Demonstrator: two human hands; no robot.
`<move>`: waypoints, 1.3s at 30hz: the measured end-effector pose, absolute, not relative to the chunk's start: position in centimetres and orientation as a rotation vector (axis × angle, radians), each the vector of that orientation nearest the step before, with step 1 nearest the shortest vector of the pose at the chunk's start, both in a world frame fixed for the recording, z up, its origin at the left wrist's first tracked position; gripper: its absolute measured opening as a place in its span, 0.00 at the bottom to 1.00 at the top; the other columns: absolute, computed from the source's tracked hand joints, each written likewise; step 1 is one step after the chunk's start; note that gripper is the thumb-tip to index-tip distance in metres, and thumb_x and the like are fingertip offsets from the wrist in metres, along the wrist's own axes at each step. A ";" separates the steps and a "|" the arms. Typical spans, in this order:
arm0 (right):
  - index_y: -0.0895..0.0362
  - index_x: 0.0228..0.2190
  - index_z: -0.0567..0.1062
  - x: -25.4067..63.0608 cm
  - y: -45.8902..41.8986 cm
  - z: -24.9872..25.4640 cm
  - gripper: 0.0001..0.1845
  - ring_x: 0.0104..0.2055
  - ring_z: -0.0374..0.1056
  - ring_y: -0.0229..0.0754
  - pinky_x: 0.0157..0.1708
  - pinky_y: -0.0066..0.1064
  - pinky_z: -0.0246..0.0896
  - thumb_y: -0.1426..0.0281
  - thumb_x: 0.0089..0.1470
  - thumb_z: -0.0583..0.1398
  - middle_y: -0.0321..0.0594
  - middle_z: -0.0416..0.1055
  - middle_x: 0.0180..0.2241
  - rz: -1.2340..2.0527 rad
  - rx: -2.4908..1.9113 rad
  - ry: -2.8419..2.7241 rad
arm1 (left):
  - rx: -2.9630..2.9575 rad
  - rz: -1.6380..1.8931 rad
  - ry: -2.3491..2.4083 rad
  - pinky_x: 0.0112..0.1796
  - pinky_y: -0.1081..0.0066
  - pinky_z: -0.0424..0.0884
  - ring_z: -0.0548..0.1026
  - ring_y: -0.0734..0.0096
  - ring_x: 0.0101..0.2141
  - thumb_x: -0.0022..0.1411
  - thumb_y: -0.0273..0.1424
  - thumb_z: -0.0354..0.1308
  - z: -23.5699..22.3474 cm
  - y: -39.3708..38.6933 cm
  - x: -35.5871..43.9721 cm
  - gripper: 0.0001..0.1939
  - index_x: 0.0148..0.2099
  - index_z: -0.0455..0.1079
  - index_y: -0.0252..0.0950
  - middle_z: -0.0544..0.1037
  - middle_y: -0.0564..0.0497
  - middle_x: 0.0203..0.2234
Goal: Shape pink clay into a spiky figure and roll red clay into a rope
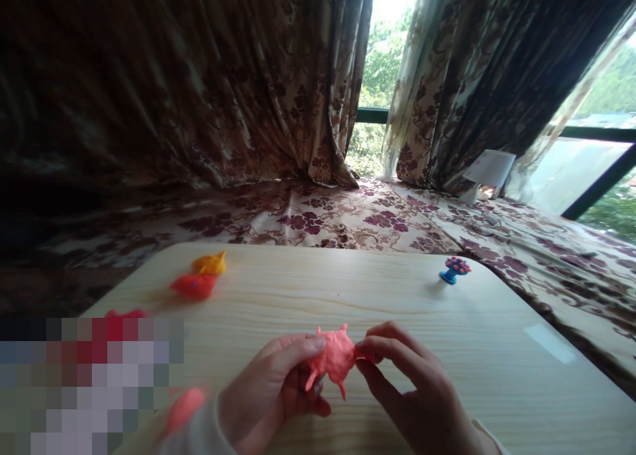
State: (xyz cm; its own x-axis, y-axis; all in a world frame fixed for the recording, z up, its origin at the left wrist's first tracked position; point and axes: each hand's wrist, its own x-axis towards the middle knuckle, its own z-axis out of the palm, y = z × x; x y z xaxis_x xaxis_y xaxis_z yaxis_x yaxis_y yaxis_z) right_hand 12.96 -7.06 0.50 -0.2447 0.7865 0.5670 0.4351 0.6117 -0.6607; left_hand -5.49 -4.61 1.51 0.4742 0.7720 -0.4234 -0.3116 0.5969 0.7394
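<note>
A pink modelling clay figure (pixel 338 355) with a flat, bumpy body and several short pointed limbs is held just above the table. My left hand (pixel 265 385) grips its left side, thumb on top and fingers curled underneath. With thumb and fingertips, my right hand (pixel 415 379) pinches the small part sticking out at the figure's right end. The right fingertips partly cover that end. Beside my left wrist lies a blurred pink lump (pixel 187 402), partly behind the sleeve.
Yellow clay (pixel 209 263) and orange-red clay (pixel 193 287) lie at the table's (pixel 318 283) back left, red clay (pixel 125 314) nearer. A blue piece with red dots (pixel 452 270) stands back right. Beyond are a white lamp (pixel 489 169) and floral curtains (pixel 278 77). Pixelation covers the lower left.
</note>
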 end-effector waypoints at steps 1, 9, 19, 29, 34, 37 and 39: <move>0.52 0.38 0.71 13.0 -7.1 0.5 0.15 0.33 0.65 0.38 0.32 0.28 0.64 0.82 0.52 0.58 0.37 0.67 0.32 0.459 -0.974 -1.881 | 0.639 0.715 0.830 0.24 0.72 0.71 0.63 0.80 0.19 0.55 0.33 0.59 1.6 -4.6 -5.5 0.10 0.28 0.73 0.30 0.67 0.54 0.19; 0.52 0.40 0.71 13.1 -7.2 0.6 0.15 0.35 0.66 0.40 0.34 0.29 0.65 0.81 0.52 0.57 0.39 0.66 0.34 0.435 -0.983 -1.918 | 0.633 0.688 0.833 0.23 0.73 0.71 0.64 0.79 0.19 0.54 0.34 0.59 1.8 -4.5 -5.4 0.11 0.29 0.73 0.30 0.67 0.53 0.19; 0.53 0.37 0.71 13.1 -7.2 0.6 0.13 0.34 0.66 0.39 0.33 0.28 0.64 0.81 0.53 0.57 0.39 0.66 0.33 0.439 -0.985 -1.914 | 0.662 0.694 0.827 0.23 0.72 0.71 0.62 0.80 0.19 0.55 0.34 0.58 1.7 -4.3 -5.4 0.11 0.32 0.74 0.29 0.66 0.53 0.19; 0.53 0.35 0.71 13.1 -7.1 0.9 0.10 0.34 0.67 0.40 0.33 0.29 0.64 0.79 0.54 0.57 0.39 0.67 0.33 0.474 -0.995 -1.899 | 0.649 0.701 0.810 0.24 0.72 0.70 0.63 0.79 0.18 0.54 0.34 0.59 1.6 -4.4 -5.4 0.11 0.31 0.73 0.29 0.68 0.53 0.19; 0.52 0.38 0.66 13.3 -7.0 0.4 0.13 0.33 0.65 0.39 0.33 0.29 0.63 0.78 0.52 0.59 0.37 0.66 0.33 0.423 -1.085 -1.827 | 0.655 0.713 0.833 0.26 0.73 0.70 0.65 0.79 0.20 0.55 0.35 0.58 1.7 -4.2 -5.6 0.13 0.35 0.74 0.28 0.72 0.49 0.23; 0.52 0.36 0.66 13.4 -6.9 0.3 0.12 0.33 0.64 0.38 0.33 0.29 0.62 0.79 0.52 0.58 0.36 0.64 0.33 0.431 -1.088 -1.839 | 0.661 0.717 0.817 0.26 0.73 0.69 0.66 0.79 0.21 0.56 0.35 0.57 1.6 -4.2 -5.7 0.14 0.38 0.73 0.27 0.73 0.47 0.26; 0.52 0.36 0.66 13.3 -6.9 0.4 0.11 0.33 0.63 0.38 0.33 0.29 0.62 0.79 0.52 0.58 0.36 0.64 0.33 0.431 -1.080 -1.855 | 0.662 0.722 0.808 0.26 0.72 0.69 0.66 0.78 0.21 0.57 0.35 0.57 1.5 -4.3 -5.8 0.14 0.38 0.73 0.27 0.73 0.47 0.26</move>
State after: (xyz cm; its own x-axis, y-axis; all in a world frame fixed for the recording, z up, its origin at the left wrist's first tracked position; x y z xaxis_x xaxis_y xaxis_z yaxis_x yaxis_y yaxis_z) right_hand 13.33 -6.89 0.37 -0.1958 0.8207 0.5367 0.4999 0.5544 -0.6654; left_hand -5.77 -4.31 1.53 0.4876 0.7763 -0.3995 -0.3091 0.5815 0.7525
